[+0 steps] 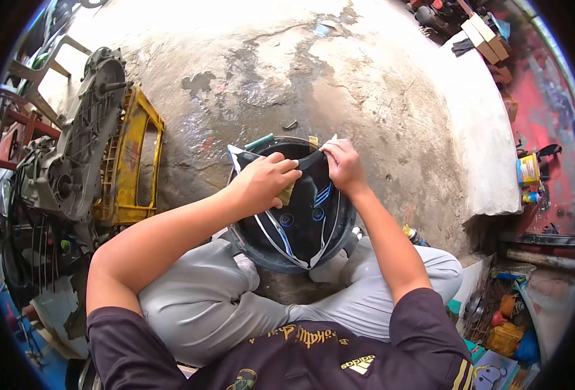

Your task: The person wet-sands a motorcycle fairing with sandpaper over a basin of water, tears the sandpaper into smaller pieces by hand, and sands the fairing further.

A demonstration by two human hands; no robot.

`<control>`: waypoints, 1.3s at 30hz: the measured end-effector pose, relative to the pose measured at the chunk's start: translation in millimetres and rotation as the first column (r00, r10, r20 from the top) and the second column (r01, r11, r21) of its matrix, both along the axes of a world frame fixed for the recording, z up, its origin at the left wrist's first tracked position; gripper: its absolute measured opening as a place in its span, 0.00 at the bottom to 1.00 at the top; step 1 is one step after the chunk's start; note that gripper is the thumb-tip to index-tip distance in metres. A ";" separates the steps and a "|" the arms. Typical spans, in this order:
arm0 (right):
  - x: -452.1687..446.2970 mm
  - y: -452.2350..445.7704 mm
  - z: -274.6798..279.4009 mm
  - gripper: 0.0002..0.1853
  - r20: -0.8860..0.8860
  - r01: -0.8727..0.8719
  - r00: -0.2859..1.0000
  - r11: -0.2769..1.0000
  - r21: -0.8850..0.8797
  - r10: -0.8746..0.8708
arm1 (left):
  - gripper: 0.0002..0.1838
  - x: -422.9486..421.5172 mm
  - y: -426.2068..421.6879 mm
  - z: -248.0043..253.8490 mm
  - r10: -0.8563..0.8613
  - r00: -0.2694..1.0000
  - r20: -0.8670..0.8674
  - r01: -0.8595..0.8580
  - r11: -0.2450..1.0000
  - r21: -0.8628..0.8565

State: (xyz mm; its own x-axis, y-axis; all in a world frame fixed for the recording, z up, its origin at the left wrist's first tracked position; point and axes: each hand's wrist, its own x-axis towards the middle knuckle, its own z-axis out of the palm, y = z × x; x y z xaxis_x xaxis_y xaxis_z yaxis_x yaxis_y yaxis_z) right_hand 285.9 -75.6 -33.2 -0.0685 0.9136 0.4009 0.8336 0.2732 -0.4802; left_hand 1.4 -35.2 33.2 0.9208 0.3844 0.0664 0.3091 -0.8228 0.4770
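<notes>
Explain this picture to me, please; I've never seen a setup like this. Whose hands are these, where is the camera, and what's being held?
There is no machine here: these are a seated person's own bare hands. The single picture comes from a camera worn on the head, looking forward and down, so the arms reach away from us.

The left hand holds a yellowish pad against a glossy black panel with white and blue markings. The right hand grips the panel's far end. Under the panel is a round dark tub; what is inside is mostly hidden.

The tub stands on a stained concrete floor. To the left are a yellow crate and a metal casing.
</notes>
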 end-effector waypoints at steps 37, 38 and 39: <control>3.3 -1.3 -14.9 0.05 -0.128 0.220 0.968 0.975 0.026 -0.215 | 0.45 0.1 0.4 -4.5 0.000 1.000 0.029 0.000 1.000 -0.018; -1.0 -3.5 -12.7 0.05 -0.127 0.179 0.978 0.981 0.075 -0.168 | 0.45 -0.3 1.6 -3.8 -0.001 1.000 0.030 0.002 1.000 -0.013; 0.4 -2.6 -14.3 0.05 -0.148 0.182 0.975 0.979 0.092 -0.167 | 0.45 -0.1 2.1 -2.5 -0.002 0.999 0.037 0.002 1.000 -0.002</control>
